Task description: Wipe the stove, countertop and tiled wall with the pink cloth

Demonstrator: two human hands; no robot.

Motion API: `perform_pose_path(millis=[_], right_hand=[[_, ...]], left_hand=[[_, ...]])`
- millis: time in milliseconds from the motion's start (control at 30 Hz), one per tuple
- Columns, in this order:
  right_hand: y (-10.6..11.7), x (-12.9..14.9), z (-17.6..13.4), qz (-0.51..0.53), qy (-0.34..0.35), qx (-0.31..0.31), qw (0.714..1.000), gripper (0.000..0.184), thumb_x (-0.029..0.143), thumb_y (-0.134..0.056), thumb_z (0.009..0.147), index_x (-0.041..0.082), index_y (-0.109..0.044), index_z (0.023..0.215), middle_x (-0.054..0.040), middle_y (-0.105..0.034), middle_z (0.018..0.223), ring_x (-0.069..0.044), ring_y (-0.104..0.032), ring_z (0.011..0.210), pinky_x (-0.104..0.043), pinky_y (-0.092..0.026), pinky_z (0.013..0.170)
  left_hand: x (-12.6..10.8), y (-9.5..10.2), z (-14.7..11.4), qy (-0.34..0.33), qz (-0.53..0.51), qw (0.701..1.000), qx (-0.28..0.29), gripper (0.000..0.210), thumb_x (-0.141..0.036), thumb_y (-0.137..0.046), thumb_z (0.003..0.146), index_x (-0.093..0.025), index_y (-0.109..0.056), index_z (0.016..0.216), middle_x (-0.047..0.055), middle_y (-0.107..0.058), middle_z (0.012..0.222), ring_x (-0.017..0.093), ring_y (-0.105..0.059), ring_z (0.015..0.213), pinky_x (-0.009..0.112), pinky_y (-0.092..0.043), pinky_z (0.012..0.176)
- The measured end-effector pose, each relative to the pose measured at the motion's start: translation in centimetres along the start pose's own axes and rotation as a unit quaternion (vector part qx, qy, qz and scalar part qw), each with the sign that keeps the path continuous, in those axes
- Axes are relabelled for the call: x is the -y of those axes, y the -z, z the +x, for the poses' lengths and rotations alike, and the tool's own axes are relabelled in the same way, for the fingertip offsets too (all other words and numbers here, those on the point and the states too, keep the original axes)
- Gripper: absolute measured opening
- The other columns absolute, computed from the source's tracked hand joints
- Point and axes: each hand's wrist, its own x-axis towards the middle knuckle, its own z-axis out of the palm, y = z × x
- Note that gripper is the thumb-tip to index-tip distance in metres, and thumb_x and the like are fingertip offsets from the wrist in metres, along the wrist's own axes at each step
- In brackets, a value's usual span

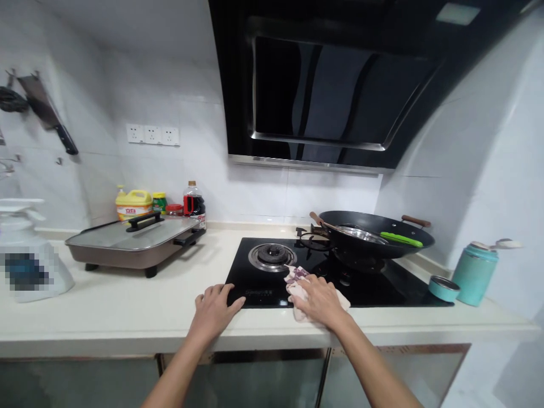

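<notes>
My right hand presses a white and purple patterned cloth flat on the front edge of the black glass gas hob. My left hand rests palm down on the cream countertop, its fingertips touching the hob's front left corner. It holds nothing. The left burner lies just beyond the cloth. On the right burner sits a black wok with a metal utensil and a green-handled tool inside it.
A brown electric grill pan with glass lid stands at the left. Bottles and jars line the wall behind it. A teal flask and its cup stand right of the hob. A black range hood hangs overhead.
</notes>
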Motion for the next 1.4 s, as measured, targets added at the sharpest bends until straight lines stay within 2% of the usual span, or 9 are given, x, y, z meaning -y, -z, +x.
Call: perform_pose_path(millis=[267, 433, 533, 633, 733, 867, 1067, 1233, 1400], right_hand=[[-0.8, -8.1, -6.7, 0.007, -0.074, -0.075, 0.994, 0.046, 0.054, -0.054, 0.092, 0.032, -0.068, 0.130, -0.0099, -0.065, 0.131, -0.033, -0.060, 0.111, -0.049, -0.047, 0.095], [-1.3, -15.5, -10.2, 0.135, -0.129, -0.125, 0.974, 0.038, 0.046, -0.052, 0.084, 0.029, -0.070, 0.113, -0.0067, -0.068, 0.120, -0.027, -0.065, 0.107, -0.039, -0.052, 0.094], [0.4, -18.9, -9.4, 0.131, -0.190, -0.154, 0.961, 0.046, 0.051, -0.049, 0.083, 0.027, -0.068, 0.117, -0.0066, -0.068, 0.125, -0.027, -0.066, 0.109, -0.037, -0.053, 0.093], [2.4, -20.2, -6.3, 0.055, -0.206, -0.115, 0.970, 0.056, 0.048, -0.043, 0.089, 0.027, -0.059, 0.138, -0.0079, -0.062, 0.140, -0.027, -0.062, 0.121, -0.036, -0.049, 0.100], [2.9, -20.0, -2.8, 0.009, -0.217, -0.054, 0.975, 0.058, 0.046, -0.045, 0.093, 0.031, -0.050, 0.149, -0.0089, -0.058, 0.148, -0.029, -0.060, 0.125, -0.042, -0.046, 0.104], [2.0, -19.3, -0.2, -0.012, -0.221, -0.010, 0.975, 0.048, 0.053, -0.050, 0.093, 0.035, -0.064, 0.135, -0.0085, -0.061, 0.144, -0.037, -0.058, 0.124, -0.057, -0.043, 0.104], [0.5, -16.7, -3.6, -0.062, -0.196, -0.007, 0.979, 0.050, 0.056, -0.037, 0.099, 0.031, -0.066, 0.130, -0.0107, -0.059, 0.143, -0.038, -0.054, 0.123, -0.055, -0.046, 0.095], [-0.8, -12.2, -7.5, -0.143, -0.123, -0.079, 0.979, 0.049, 0.057, -0.035, 0.101, 0.028, -0.071, 0.119, -0.0110, -0.067, 0.126, -0.032, -0.059, 0.101, -0.043, -0.045, 0.077], [-1.1, -4.9, -5.7, -0.078, -0.021, -0.080, 0.993, 0.044, 0.057, -0.043, 0.102, 0.033, -0.067, 0.129, -0.0065, -0.065, 0.136, -0.031, -0.058, 0.112, -0.041, -0.044, 0.084]], left_hand=[[-0.2, 0.4, 0.1, 0.000, 0.017, 1.000, 0.014, 0.063, -0.058, -0.040, 0.097, -0.019, -0.059, 0.142, 0.017, -0.060, 0.146, 0.035, -0.048, 0.138, 0.055, -0.034, 0.112], [-0.2, 0.2, 0.2, 0.002, 0.013, 1.000, 0.010, 0.062, -0.058, -0.041, 0.096, -0.021, -0.060, 0.141, 0.017, -0.061, 0.145, 0.036, -0.049, 0.137, 0.055, -0.035, 0.111], [-0.2, -0.1, 0.4, 0.001, 0.013, 1.000, 0.006, 0.061, -0.059, -0.042, 0.095, -0.022, -0.061, 0.140, 0.017, -0.062, 0.144, 0.036, -0.049, 0.137, 0.056, -0.035, 0.111], [0.0, -0.2, 0.4, 0.001, 0.013, 1.000, 0.003, 0.061, -0.059, -0.042, 0.095, -0.023, -0.061, 0.139, 0.016, -0.062, 0.144, 0.036, -0.049, 0.137, 0.056, -0.035, 0.111], [0.0, -0.2, 0.4, 0.003, 0.016, 1.000, 0.005, 0.061, -0.059, -0.041, 0.096, -0.022, -0.061, 0.140, 0.016, -0.061, 0.145, 0.036, -0.049, 0.137, 0.056, -0.034, 0.111], [-0.2, 0.2, 0.3, 0.005, 0.018, 1.000, 0.013, 0.061, -0.059, -0.040, 0.096, -0.022, -0.061, 0.140, 0.016, -0.061, 0.144, 0.035, -0.049, 0.138, 0.055, -0.035, 0.111], [-0.4, 0.4, 0.0, 0.002, 0.016, 1.000, 0.013, 0.061, -0.058, -0.043, 0.097, -0.019, -0.059, 0.142, 0.017, -0.060, 0.146, 0.035, -0.047, 0.139, 0.054, -0.034, 0.112], [-0.5, 0.3, -0.1, 0.001, -0.005, 1.000, 0.015, 0.062, -0.060, -0.039, 0.100, -0.019, -0.061, 0.140, 0.017, -0.061, 0.144, 0.037, -0.049, 0.136, 0.055, -0.035, 0.112], [-0.4, -0.1, -0.1, 0.006, -0.036, 0.999, -0.002, 0.056, -0.058, -0.037, 0.102, -0.023, -0.064, 0.136, 0.015, -0.063, 0.143, 0.036, -0.051, 0.136, 0.056, -0.035, 0.113]])
